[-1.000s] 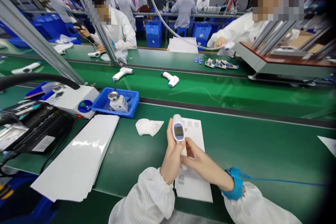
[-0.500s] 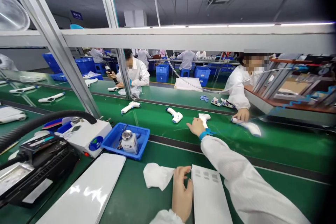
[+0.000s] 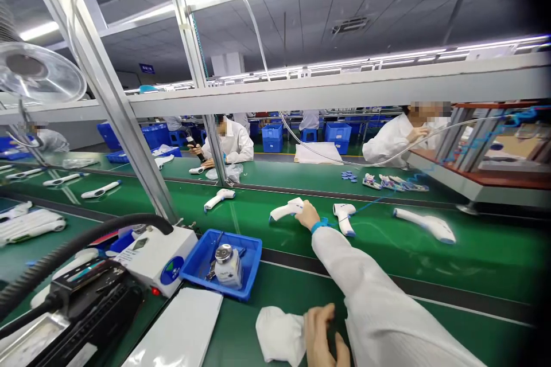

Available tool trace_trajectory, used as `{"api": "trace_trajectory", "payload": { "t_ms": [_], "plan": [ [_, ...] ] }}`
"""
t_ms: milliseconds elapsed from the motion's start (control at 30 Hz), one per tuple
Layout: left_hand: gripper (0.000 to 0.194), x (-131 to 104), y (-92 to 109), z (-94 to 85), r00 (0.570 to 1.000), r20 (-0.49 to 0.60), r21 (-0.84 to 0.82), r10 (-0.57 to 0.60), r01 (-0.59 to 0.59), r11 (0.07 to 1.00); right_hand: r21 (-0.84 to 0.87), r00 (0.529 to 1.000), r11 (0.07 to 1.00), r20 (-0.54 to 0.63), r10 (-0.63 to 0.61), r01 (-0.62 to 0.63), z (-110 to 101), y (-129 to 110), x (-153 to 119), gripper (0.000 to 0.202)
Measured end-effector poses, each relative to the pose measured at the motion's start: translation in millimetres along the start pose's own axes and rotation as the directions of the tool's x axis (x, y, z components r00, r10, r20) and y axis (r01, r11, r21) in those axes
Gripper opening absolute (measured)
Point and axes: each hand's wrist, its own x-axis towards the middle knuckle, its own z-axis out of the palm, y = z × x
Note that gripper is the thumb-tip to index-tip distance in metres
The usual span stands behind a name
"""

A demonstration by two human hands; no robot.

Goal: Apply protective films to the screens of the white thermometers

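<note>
My right hand (image 3: pixel 307 216), with a blue band at the wrist, reaches over the green conveyor belt (image 3: pixel 249 221). Its fingers grip the head of a white-and-blue infrared thermometer (image 3: pixel 283 211), whose handle points down to the left. Another infrared thermometer (image 3: pixel 344 218) lies just right of that hand. One more thermometer (image 3: pixel 218 199) rests farther left on the belt. Near the bottom edge, my left hand (image 3: pixel 325 338) is open, fingers curved and apart. A crumpled white cloth (image 3: pixel 279 335) lies against its left side.
A blue tray (image 3: pixel 253 275) holds a small metal-topped bottle and tools. White sheets (image 3: pixel 176 327) and a white box-shaped device (image 3: pixel 159 258) stand left of my hands. Metal posts (image 3: pixel 103 86) rise at the left. Across the belt, a co-worker (image 3: pixel 400 137) sits beside a wooden-topped fixture (image 3: pixel 469 166).
My right hand has moved left onto the thermometer, which is now turned with its handle toward the lower left. The co-worker's hand has lifted off the rightmost thermometer. The view has tilted upward.
</note>
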Motion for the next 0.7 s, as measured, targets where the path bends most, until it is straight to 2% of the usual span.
{"api": "trace_trajectory", "payload": {
  "t_ms": [67,133,200,233,267,333,400,433,500,533,700],
  "plan": [
    [0.043,-3,9,-8.8,0.992,-0.125,0.030,0.025,-0.022,0.999,0.020,0.986,0.986,-0.009,-0.165,0.165,-15,9,-22,0.023],
    [0.041,-7,22,-18.8,0.971,-0.229,0.077,0.066,-0.049,0.996,0.048,0.948,0.947,0.008,-0.317,0.317,-34,19,-52,0.023],
    [0.044,-11,37,-28.7,0.958,-0.263,0.123,0.118,-0.088,0.989,0.085,0.901,0.901,0.056,-0.430,0.425,-54,28,-87,0.021],
    [0.048,-12,46,-33.3,0.963,-0.245,0.134,0.116,-0.085,0.987,0.111,0.873,0.876,0.090,-0.479,0.469,-65,31,-106,0.019],
    [0.054,-13,55,-37.4,0.978,-0.192,0.131,0.087,-0.062,0.989,0.152,0.838,0.845,0.129,-0.530,0.512,-75,33,-123,0.017],
    [0.066,-12,73,-43.9,1.000,0.005,0.077,-0.016,0.015,0.997,0.263,0.748,0.770,0.199,-0.633,0.581,-93,35,-155,0.017],
    [0.075,-11,88,-47.3,0.963,0.239,-0.052,-0.123,0.139,0.989,0.354,0.674,0.712,0.246,-0.696,0.606,-106,35,-182,0.018],
    [0.077,-11,95,-47.8,0.925,0.337,-0.118,-0.174,0.224,0.967,0.367,0.665,0.710,0.263,-0.699,0.601,-111,35,-193,0.019],
    [0.080,-14,104,-46.7,0.857,0.453,-0.216,-0.245,0.372,0.903,0.327,0.698,0.751,0.284,-0.657,0.573,-116,36,-212,0.023],
    [0.081,-16,107,-45.3,0.839,0.474,-0.249,-0.267,0.419,0.873,0.298,0.722,0.775,0.287,-0.629,0.557,-117,38,-220,0.027],
    [0.081,-35,113,-34.7,0.854,0.439,-0.338,-0.279,0.445,0.829,0.230,0.837,0.871,0.255,-0.484,0.434,-114,51,-253,0.046]
  ]
}}
